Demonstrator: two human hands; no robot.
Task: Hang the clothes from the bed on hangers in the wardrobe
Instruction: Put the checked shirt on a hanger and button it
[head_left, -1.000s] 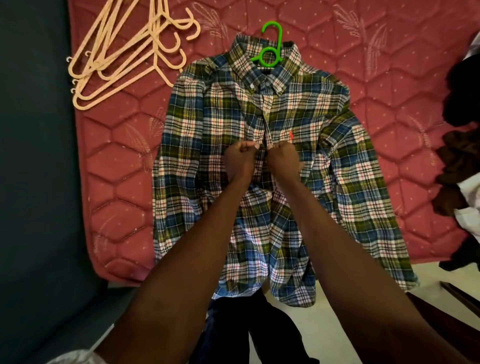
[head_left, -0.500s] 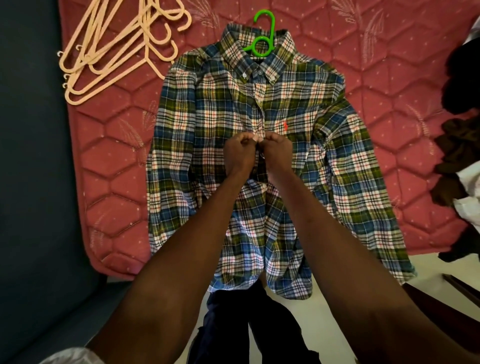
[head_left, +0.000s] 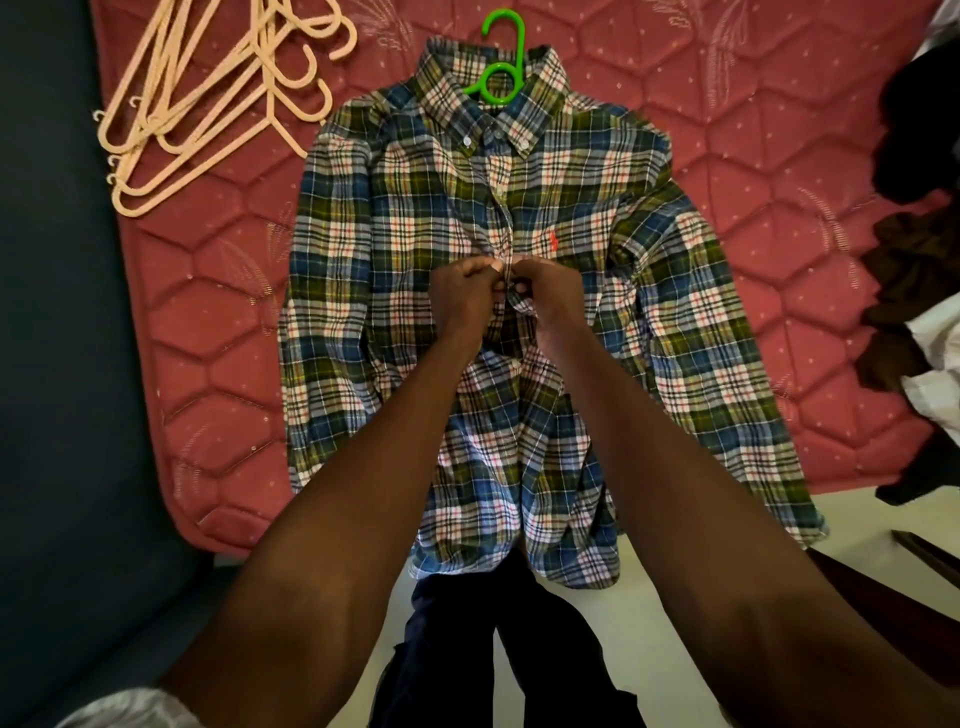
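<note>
A shirt (head_left: 415, 312) lies on a bed (head_left: 779, 130), spare hangers (head_left: 208, 104) to its left, heaped clothes (head_left: 914, 249) to its right.

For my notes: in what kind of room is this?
Probably a bedroom: a red quilted mattress holds a plaid shirt on a green hanger, spare hangers and piled clothes.

Shirt (head_left: 415, 249): soft matt plaid cloth. Hanger (head_left: 500, 57) at 12 o'clock: glossy green plastic. Bed (head_left: 218, 312): quilted red fabric, faintly sheened.
</note>
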